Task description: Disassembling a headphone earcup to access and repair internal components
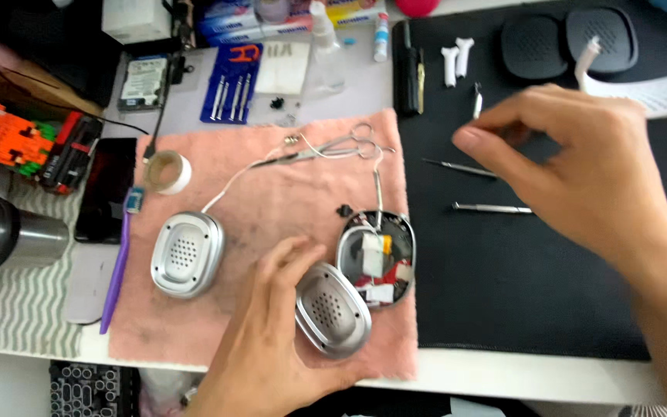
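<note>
**Two hands over a taken-apart headphone**

The left hand (272, 332) lies on the pink towel (272, 201) and holds a silver ear cup cover (332, 309) by its edge. Just beside it sits the open ear cup (376, 259), with small white, red and yellow parts inside.

A second silver ear cup (187, 253) rests to the left on the towel, with a white wire going up from it.

The right hand (580, 170) hangs above the black mat (519, 293), fingers pinched together. It is blurry, so I cannot tell if it holds anything. It partly covers two thin metal tools (472, 188).

Farther back are two dark ear pads (569, 42), small scissors (349, 143), a roll of tape (167, 171) and four little screwdrivers (231, 96) in a blue case.
</note>
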